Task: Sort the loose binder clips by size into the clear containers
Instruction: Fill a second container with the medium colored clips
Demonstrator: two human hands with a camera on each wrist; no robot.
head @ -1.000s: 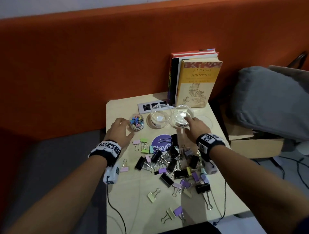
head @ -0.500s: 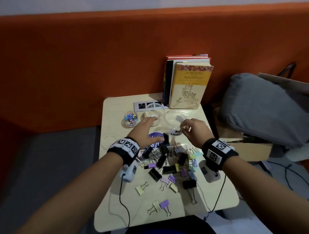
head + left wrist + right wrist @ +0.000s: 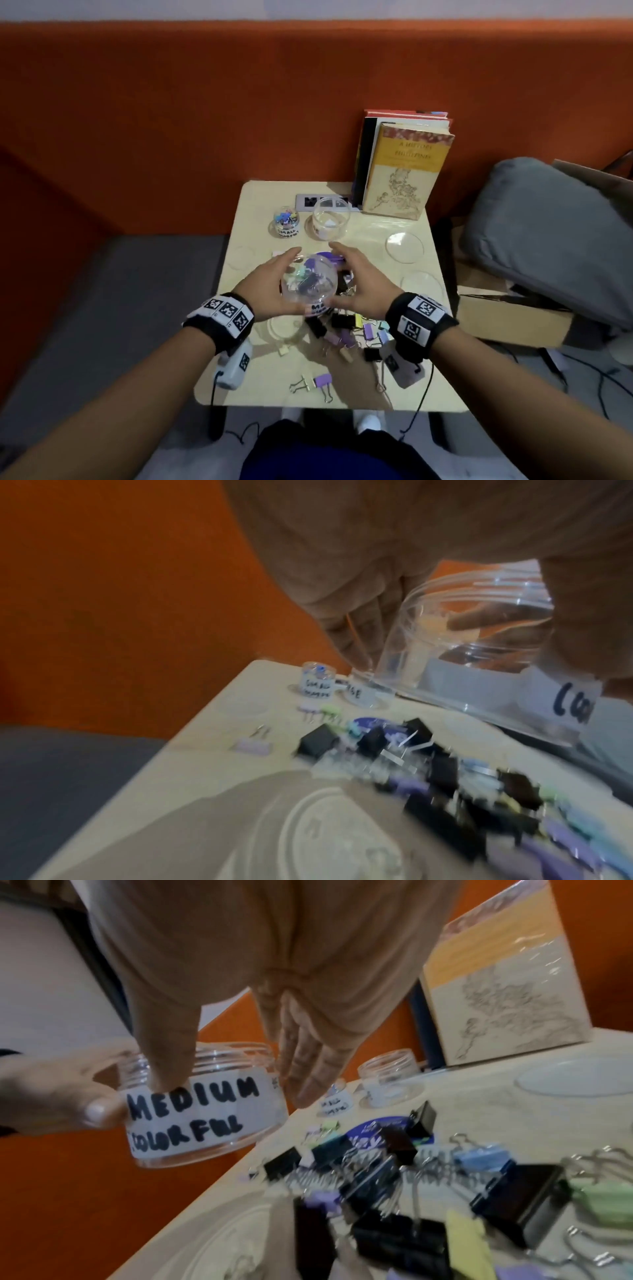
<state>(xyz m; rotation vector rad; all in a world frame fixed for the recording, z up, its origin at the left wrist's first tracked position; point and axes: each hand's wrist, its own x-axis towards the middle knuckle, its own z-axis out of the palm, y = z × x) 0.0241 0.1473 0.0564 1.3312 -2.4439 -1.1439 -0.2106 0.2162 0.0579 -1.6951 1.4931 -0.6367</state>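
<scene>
A clear jar point(image 3: 308, 284) labelled "MEDIUM COLORFUL" point(image 3: 195, 1110) hangs tilted above the clip pile, with nothing inside it. My left hand point(image 3: 272, 279) grips its left side, thumb on the label. On the right side my right hand point(image 3: 358, 282) holds it, with the thumb on the label front and straight fingers point(image 3: 308, 1069) along the wall. Loose binder clips point(image 3: 352, 325), black and pastel in mixed sizes, lie heaped on the table under both hands. A small jar point(image 3: 286, 222) of tiny coloured clips and an open jar point(image 3: 330, 219) stand behind the pile.
Clear lids lie on the pale table point(image 3: 239, 377): one at the right point(image 3: 404, 246), one under my left wrist point(image 3: 284, 325). Upright books point(image 3: 407, 168) stand at the back against the orange wall. A grey cushion point(image 3: 548, 240) and a cardboard box point(image 3: 507, 318) sit right of the table.
My left hand left the small jar and took the medium jar. The jar has come off the table towards me, over the pile, with my right hand now on its other side.
</scene>
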